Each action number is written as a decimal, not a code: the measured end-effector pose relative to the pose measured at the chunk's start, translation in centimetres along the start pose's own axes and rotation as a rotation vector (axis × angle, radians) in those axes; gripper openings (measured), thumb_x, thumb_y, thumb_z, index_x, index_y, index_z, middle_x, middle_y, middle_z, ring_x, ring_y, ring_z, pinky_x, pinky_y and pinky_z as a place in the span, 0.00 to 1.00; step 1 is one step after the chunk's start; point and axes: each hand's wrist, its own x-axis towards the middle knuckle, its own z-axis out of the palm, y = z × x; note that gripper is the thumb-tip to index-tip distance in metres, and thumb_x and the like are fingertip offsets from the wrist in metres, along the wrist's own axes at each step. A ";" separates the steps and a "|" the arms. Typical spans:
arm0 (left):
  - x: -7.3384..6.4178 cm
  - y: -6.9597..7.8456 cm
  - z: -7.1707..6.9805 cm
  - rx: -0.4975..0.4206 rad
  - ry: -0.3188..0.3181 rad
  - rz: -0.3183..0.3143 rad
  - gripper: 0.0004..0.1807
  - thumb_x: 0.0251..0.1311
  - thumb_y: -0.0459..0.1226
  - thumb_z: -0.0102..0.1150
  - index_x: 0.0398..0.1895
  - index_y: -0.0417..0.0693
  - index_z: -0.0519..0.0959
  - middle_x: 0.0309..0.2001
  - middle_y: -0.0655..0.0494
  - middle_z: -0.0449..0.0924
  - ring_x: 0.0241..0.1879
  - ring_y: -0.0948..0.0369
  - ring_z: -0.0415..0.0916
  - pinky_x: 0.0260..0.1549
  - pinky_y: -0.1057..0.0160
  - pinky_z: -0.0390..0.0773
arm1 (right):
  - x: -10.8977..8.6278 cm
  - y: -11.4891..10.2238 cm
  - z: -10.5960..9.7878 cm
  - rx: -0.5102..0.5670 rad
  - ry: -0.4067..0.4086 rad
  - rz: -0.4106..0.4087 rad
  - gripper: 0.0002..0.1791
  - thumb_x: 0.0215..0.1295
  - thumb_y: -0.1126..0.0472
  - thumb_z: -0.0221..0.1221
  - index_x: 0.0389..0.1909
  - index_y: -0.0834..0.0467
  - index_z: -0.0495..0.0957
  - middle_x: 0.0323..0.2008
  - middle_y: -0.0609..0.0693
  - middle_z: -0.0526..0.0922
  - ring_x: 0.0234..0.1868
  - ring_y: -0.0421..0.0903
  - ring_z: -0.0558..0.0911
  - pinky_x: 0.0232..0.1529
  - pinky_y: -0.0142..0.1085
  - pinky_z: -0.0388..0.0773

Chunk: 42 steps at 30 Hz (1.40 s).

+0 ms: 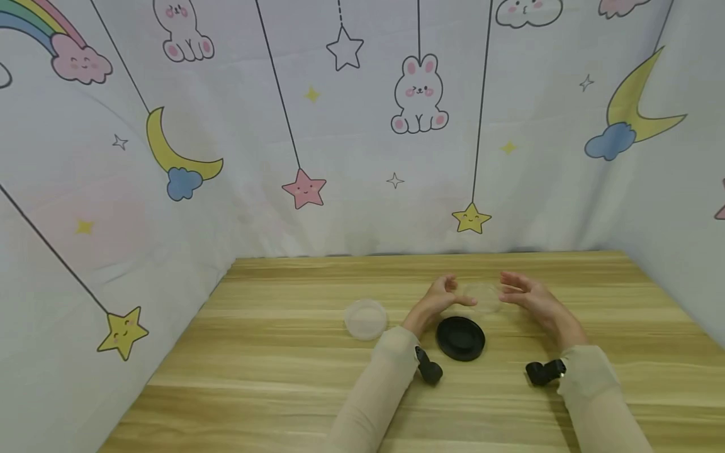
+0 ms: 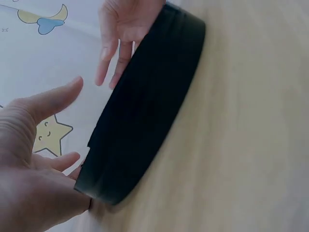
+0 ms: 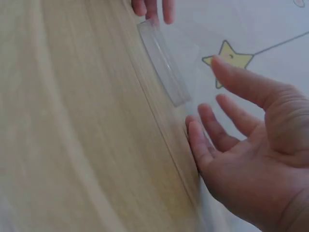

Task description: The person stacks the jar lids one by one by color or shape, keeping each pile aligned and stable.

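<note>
A clear shallow round piece (image 1: 483,297), like a lid or dish, lies on the table between my two hands. My left hand (image 1: 440,301) is at its left side, thumb and fingers spread apart. Opposite it, my right hand (image 1: 535,301) has relaxed fingers pointing toward the piece. The right wrist view shows the clear piece (image 3: 163,65) with a low side wall, a gap from the right hand (image 3: 246,150), and the left fingertips at its far end. Nearer to me sits a black round dish (image 1: 460,338), which fills much of the left wrist view.
A frosted, see-through round lid (image 1: 365,319) lies left of the left forearm. The wood-grain table (image 1: 272,377) ends at a white curtain (image 1: 362,220) printed with stars, moons and rabbits. Small black cameras (image 1: 430,371) are worn at both wrists.
</note>
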 end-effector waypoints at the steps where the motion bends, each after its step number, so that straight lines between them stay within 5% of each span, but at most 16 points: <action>1: 0.1 -0.1 0.1 0.004 0.000 -0.001 0.42 0.51 0.35 0.72 0.69 0.38 0.63 0.65 0.44 0.71 0.65 0.49 0.67 0.66 0.52 0.68 | 0.0 0.2 0.0 -0.019 -0.010 -0.008 0.41 0.69 0.63 0.57 0.74 0.72 0.46 0.72 0.75 0.52 0.71 0.70 0.57 0.46 0.15 0.67; 15: 0.0 -0.6 0.8 0.147 0.036 0.017 0.30 0.48 0.29 0.73 0.58 0.34 0.76 0.58 0.44 0.79 0.58 0.54 0.74 0.59 0.62 0.73 | -0.3 1.2 1.0 -0.133 -0.036 -0.037 0.42 0.62 0.63 0.63 0.72 0.72 0.53 0.70 0.72 0.59 0.68 0.67 0.63 0.47 0.16 0.66; 25: 0.2 -0.2 1.2 0.404 0.076 0.103 0.26 0.46 0.36 0.75 0.52 0.39 0.82 0.54 0.47 0.81 0.53 0.55 0.73 0.53 0.67 0.72 | -0.1 1.1 0.9 -0.166 -0.025 -0.037 0.43 0.60 0.62 0.66 0.71 0.71 0.55 0.70 0.71 0.61 0.67 0.64 0.66 0.47 0.17 0.67; 36: 0.5 -0.2 0.7 0.307 0.073 0.087 0.26 0.47 0.34 0.75 0.51 0.38 0.80 0.51 0.45 0.80 0.52 0.54 0.75 0.54 0.64 0.74 | 0.1 0.8 1.0 -0.127 0.011 -0.035 0.42 0.61 0.60 0.65 0.73 0.66 0.56 0.72 0.66 0.61 0.70 0.65 0.64 0.49 0.18 0.67; 42: 0.6 -0.3 0.5 0.197 0.054 0.089 0.25 0.51 0.34 0.72 0.54 0.39 0.78 0.53 0.45 0.78 0.52 0.56 0.74 0.54 0.63 0.75 | 0.3 0.6 0.6 -0.124 0.009 -0.030 0.41 0.65 0.60 0.62 0.74 0.64 0.54 0.73 0.65 0.58 0.70 0.66 0.63 0.66 0.53 0.65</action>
